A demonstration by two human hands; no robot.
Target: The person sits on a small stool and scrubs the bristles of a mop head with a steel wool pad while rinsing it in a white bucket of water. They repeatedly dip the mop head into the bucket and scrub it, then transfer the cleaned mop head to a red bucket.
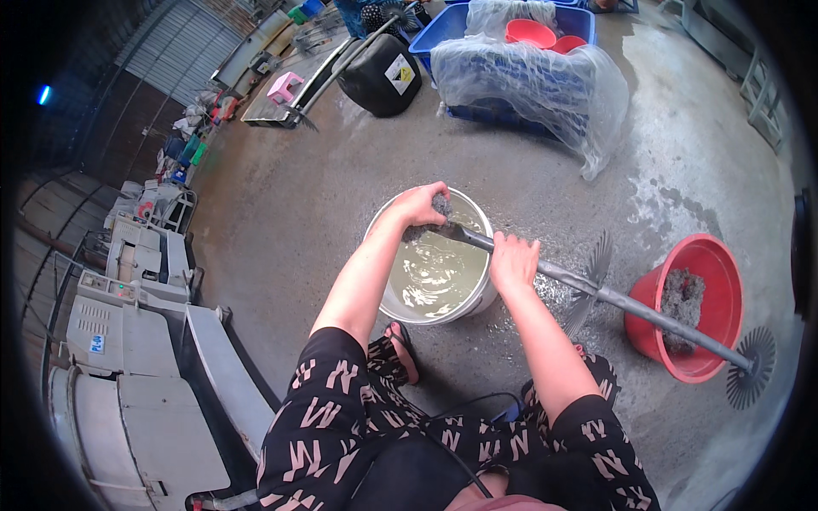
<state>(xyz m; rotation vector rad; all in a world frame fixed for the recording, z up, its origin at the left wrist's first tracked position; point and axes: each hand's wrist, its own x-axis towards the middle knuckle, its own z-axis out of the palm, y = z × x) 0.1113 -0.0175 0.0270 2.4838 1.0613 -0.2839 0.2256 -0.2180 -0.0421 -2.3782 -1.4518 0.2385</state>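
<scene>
My left hand is closed round a grey fibrous wad, pressed about the end of a long metal shaft. Gripping the shaft farther along is my right hand, by the right rim of a white bucket. The shaft slants across the bucket and down to the right, over a red bucket. It carries two fan-like discs of thin blades, a middle one and one at the far end. Cloudy, rippling liquid lies in the white bucket.
Grey fluffy material sits in the red bucket. Ahead stand a black jerrycan, a pink stool and a blue crate draped with clear plastic. Grey machines line the left. The concrete floor is wet in patches.
</scene>
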